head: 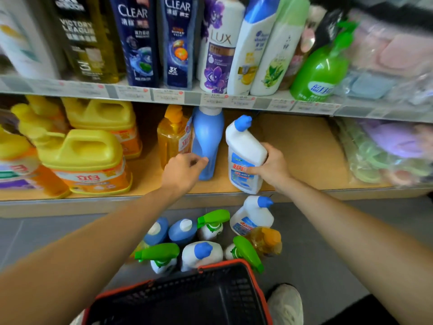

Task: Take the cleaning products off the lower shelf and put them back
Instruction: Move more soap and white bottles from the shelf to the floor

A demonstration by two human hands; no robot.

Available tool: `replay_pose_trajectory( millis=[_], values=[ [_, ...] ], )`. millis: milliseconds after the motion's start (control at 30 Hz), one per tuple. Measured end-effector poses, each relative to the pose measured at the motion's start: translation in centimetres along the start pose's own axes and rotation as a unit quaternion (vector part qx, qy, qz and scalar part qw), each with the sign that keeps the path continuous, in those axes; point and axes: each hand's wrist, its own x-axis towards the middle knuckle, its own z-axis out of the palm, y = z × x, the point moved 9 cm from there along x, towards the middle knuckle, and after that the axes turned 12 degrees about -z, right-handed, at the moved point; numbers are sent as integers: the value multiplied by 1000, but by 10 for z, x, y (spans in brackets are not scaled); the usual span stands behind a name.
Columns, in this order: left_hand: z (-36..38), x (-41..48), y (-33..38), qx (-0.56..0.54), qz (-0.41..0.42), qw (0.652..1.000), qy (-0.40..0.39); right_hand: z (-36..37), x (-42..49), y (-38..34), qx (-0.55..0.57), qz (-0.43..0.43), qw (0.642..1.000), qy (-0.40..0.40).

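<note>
**Rigid bottles, uneven weight: grip the waist, not the neck**

The lower shelf (304, 160) is a bare wooden board with a wide open stretch on its right half. At its left stand the yellow jugs (86, 158). They are the bulkiest items and probably the heaviest, and their moulded handles are the obvious place to lift them. A black basket (225, 263) with a red rim sits nearest the camera on the floor.

The tall blue bottle (207, 137) stands upright mid-shelf, just beside an orange pump bottle (172, 137). It is narrow and high, so it should tip easily and is best gripped low on the body.

The white cleaner bottle (244, 148) has a bent blue cap and is tilted over the shelf's front edge. Its hard plastic looks smooth, and the liquid inside would shift the weight, so a wrap round the flat labelled middle suits it better than the angled neck.

On the floor below the shelf is a cluster that includes another white bottle (253, 216) and green trigger sprays (159, 253). The sprays are better held by the body than by the trigger.

The right hand (274, 167) wraps the white cleaner bottle, with the thumb across its label. The left hand (182, 171) has its fingers curled against the blue bottle's side, but I cannot tell whether it pinches the bottle or only brushes it
</note>
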Motion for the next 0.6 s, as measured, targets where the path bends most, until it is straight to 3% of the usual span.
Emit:
replay_pose_trajectory(
  millis=[133, 267, 467, 600],
  values=[
    [-22, -30, 50, -100, 96, 988, -68, -16, -15, -50, -17, -51, 998, -46],
    [-57, -67, 115, -111, 222, 965, -85, -33, -32, -110, -22, -97, 992, -75],
    [-109, -106, 156, -189, 252, 943, -109, -34, -67, -179, 61, -122, 985, -104],
    [-118, -132, 159, -204, 260, 928, -171, -9, -98, -185, 201, -90, 963, -157]
  ],
)
